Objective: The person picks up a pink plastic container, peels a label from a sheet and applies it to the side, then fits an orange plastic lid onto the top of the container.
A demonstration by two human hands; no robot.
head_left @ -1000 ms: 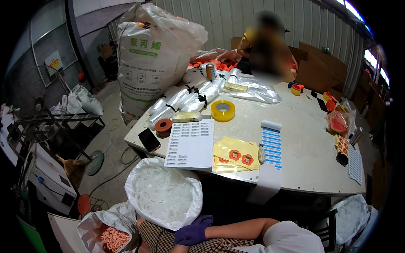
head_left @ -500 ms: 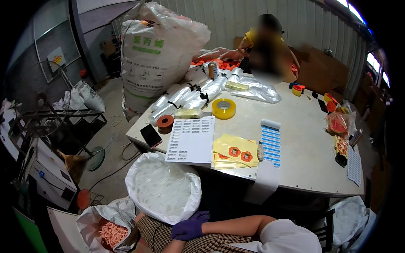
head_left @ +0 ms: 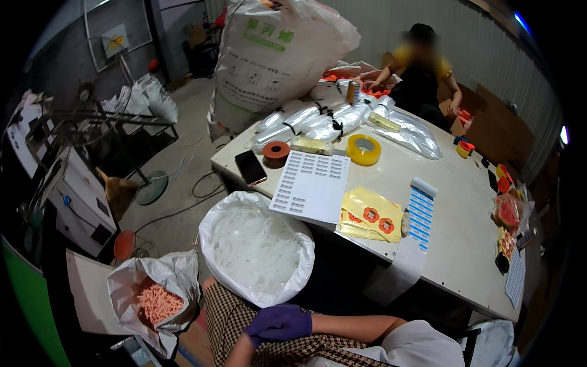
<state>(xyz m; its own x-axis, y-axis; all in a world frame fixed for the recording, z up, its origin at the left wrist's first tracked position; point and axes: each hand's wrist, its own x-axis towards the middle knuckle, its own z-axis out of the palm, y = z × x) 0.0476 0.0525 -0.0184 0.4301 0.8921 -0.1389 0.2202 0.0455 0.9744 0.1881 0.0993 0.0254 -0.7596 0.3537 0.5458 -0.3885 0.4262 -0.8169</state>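
Both my hands wear purple gloves and rest together on my lap, over a brown checked apron [head_left: 229, 309]. My right hand [head_left: 286, 322] lies across my left hand [head_left: 254, 333], which is mostly covered. The fingers of both are hidden, and no object shows in them. Just beyond them stands a white sack [head_left: 304, 278] with many clear plastic rings [head_left: 251, 248] inside. To the left, another white sack [head_left: 122, 290] contains pink-orange stick-like pieces [head_left: 160, 304].
The table [head_left: 452, 244] bears a phone [head_left: 251, 168], brown tape roll [head_left: 276, 154], clear yellow tape roll [head_left: 364, 150], label sheets [head_left: 312, 189], yellow sticker sheets [head_left: 370, 214], blue label strip [head_left: 420, 217] and plastic bags [head_left: 330, 122]. A co-worker [head_left: 422, 79] sits behind; a large sack [head_left: 269, 67] stands beside.
The view has swung left and tilted, so the table appears farther right. My hands stay together on my lap. The co-worker has straightened up, with arms spread apart.
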